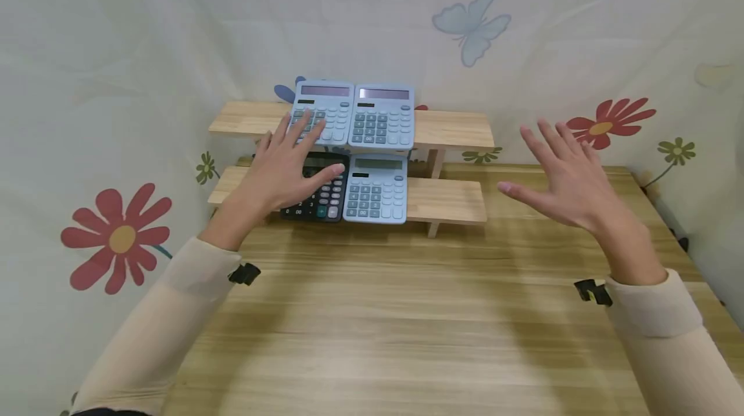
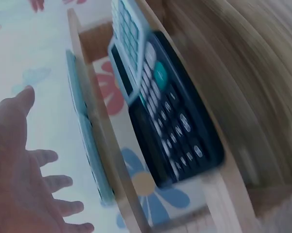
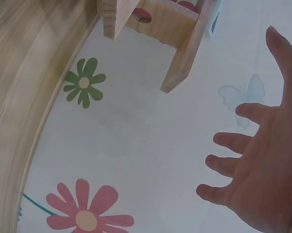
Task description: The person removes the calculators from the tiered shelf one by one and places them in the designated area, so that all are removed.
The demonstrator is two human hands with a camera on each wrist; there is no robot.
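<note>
Two light blue calculators, an upper left one and an upper right one, lean side by side on the top tier of a wooden stand. On the tier below, a black calculator stands beside another light blue calculator. My left hand, fingers spread and straight, hovers in front of the left-hand calculators and partly hides them in the head view. Off to the right of the stand, my right hand is raised with its fingers spread, holding nothing.
The two-tier wooden stand sits at the back of a wood-grain table. Behind it hangs a pale cloth printed with flowers and a butterfly. Small black clips show at the cuffs of both sleeves.
</note>
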